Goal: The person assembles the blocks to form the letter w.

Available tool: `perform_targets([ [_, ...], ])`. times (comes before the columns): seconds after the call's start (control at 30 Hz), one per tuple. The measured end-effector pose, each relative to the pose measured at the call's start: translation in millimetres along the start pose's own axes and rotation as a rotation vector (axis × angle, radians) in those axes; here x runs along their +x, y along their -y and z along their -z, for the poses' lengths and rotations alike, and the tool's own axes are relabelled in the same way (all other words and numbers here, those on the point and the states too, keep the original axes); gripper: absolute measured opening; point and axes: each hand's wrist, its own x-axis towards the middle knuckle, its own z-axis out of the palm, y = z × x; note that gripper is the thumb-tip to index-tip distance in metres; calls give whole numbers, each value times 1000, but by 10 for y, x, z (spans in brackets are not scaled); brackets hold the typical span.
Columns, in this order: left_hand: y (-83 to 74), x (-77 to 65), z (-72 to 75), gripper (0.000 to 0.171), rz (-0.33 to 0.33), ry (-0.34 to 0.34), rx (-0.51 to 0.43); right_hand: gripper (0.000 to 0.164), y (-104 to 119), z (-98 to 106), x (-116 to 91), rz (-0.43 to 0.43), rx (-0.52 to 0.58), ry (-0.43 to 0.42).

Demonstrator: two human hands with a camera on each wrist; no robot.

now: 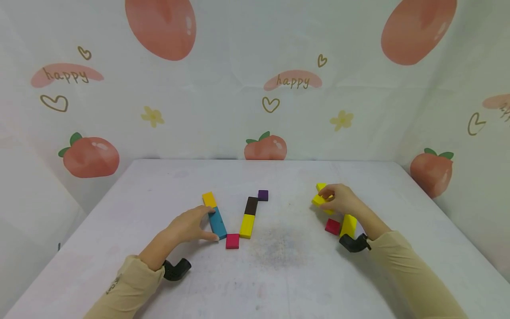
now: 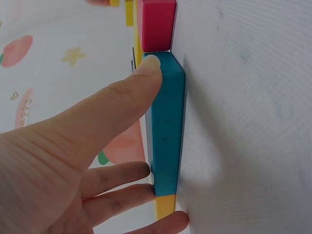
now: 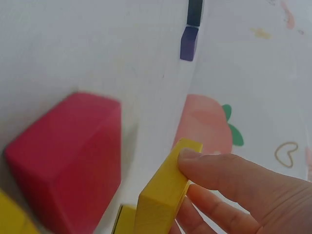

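Note:
My left hand (image 1: 189,226) rests against a long blue block (image 1: 218,223). In the left wrist view its thumb touches the block's end beside a red block (image 2: 157,25), while the extended fingers lie along the other side and near an orange block (image 1: 209,199). Over on the right, my right hand (image 1: 341,198) pinches a yellow block (image 3: 168,187) between thumb and fingers, tilted in the right wrist view. Another yellow block (image 1: 321,186) shows just behind that hand. Nearer me are a red block (image 1: 332,227) and a yellow block (image 1: 349,225).
From the left red block, a yellow block (image 1: 247,226) and a dark brown block (image 1: 251,206) run away from me in a slanted line, with a purple cube (image 1: 263,195) at the far end. A patterned cloth (image 1: 223,110) hangs behind the white table (image 1: 287,283).

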Motion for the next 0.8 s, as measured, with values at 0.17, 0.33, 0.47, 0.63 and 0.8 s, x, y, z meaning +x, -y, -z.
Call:
perform_targets([
  [0.17, -5, -8, -1, 80, 0, -2, 2, 34, 47, -49, 23, 8, 24, 2],
  [0.33, -10, -13, 5, 79, -2, -6, 1, 35, 117, -98, 45, 40, 37, 6],
  [0.47, -13, -16, 8, 79, -2, -8, 2, 34, 182, -145, 79, 59, 51, 16],
  [0.63, -14, -11, 5, 80, 4, -1, 3, 34, 238, -221, 136, 74, 70, 28],
  [0.8, -14, -6, 2, 79, 5, 0, 2, 33, 287, -304, 204, 111, 80, 35],
])
